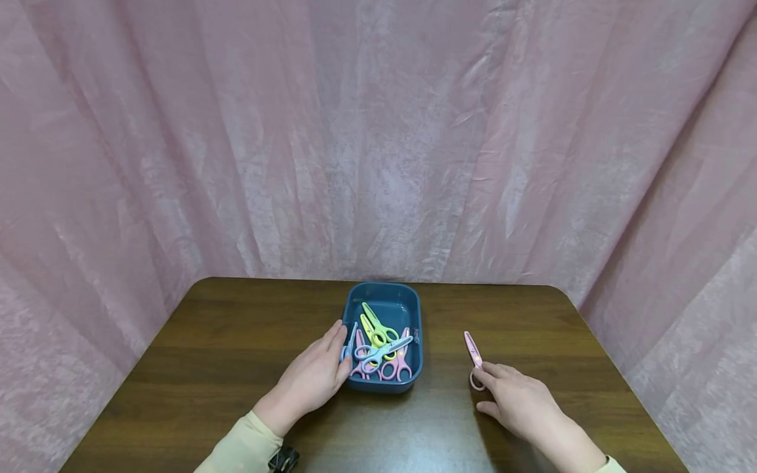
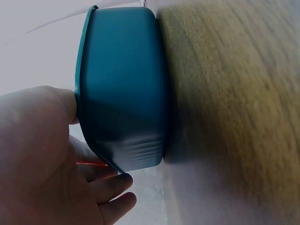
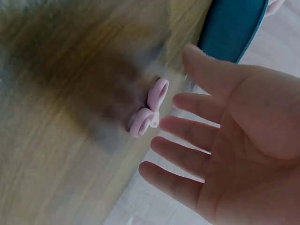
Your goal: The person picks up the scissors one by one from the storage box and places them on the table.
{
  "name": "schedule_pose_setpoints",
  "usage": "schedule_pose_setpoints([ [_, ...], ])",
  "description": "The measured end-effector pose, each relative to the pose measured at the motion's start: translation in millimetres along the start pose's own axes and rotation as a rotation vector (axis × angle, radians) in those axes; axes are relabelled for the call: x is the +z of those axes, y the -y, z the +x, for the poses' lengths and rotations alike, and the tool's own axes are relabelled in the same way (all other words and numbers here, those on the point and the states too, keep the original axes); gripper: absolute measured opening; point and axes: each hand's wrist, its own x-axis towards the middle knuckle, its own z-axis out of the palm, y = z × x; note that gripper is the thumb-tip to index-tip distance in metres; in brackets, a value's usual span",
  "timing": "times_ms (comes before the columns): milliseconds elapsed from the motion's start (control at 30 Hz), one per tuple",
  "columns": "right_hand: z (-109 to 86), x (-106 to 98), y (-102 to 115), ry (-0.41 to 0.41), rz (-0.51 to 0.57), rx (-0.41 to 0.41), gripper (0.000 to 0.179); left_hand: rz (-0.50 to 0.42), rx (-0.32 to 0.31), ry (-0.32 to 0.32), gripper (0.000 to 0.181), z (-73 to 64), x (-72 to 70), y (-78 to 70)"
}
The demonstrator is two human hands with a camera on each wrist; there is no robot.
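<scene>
A dark teal bin (image 1: 383, 387) on the table holds several scissors, among them green scissors (image 1: 378, 320), light blue scissors (image 1: 387, 353) and pink scissors (image 1: 402, 364). Along the bin's left rim rests my left hand (image 1: 316, 371), its fingers extended and slightly bent; the left wrist view shows the thumb (image 2: 65, 105) at the rim. To the right of the bin, a single pair of pink scissors (image 1: 473, 351) lies on the wood, blades pointing away. Just over its handles hovers my right hand (image 1: 523, 401), fingers spread and nothing gripped; both handle loops (image 3: 158, 93) show in the right wrist view.
The brown wooden table (image 1: 236, 355) has rounded far corners. Pink velvety curtain (image 1: 378, 144) hangs behind it and along the sides. A dark band (image 1: 284, 458) sits at the left wrist, below a pale sleeve (image 1: 242, 447).
</scene>
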Motion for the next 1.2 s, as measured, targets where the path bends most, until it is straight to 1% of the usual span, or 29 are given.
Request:
schedule_pose_setpoints([
  [167,-5.2,2,1,0.063,0.040,0.002,0.063,-0.004,-0.003,0.008,0.066,-0.2,-1.3,0.6],
  [300,-8.3,6,1,0.083,0.042,-0.005,0.068,-0.010,-0.004,0.013,0.067,-0.1,-1.8,-0.2],
  [500,-10.2,9,0,0.078,0.049,-0.010,0.069,-0.008,0.003,0.006,0.066,0.2,-2.3,-0.5],
  [733,-9.5,10,-2,0.070,0.050,-0.023,0.069,-0.006,-0.005,0.015,0.067,-0.1,-1.5,0.4],
  [1000,-3.6,10,-6,0.088,0.075,-0.001,0.069,-0.008,-0.002,0.008,0.067,0.7,-0.3,1.3],
  [1200,2.5,11,-13,0.111,0.089,0.027,0.071,-0.005,-0.010,0.016,0.067,-0.2,0.1,1.2],
])
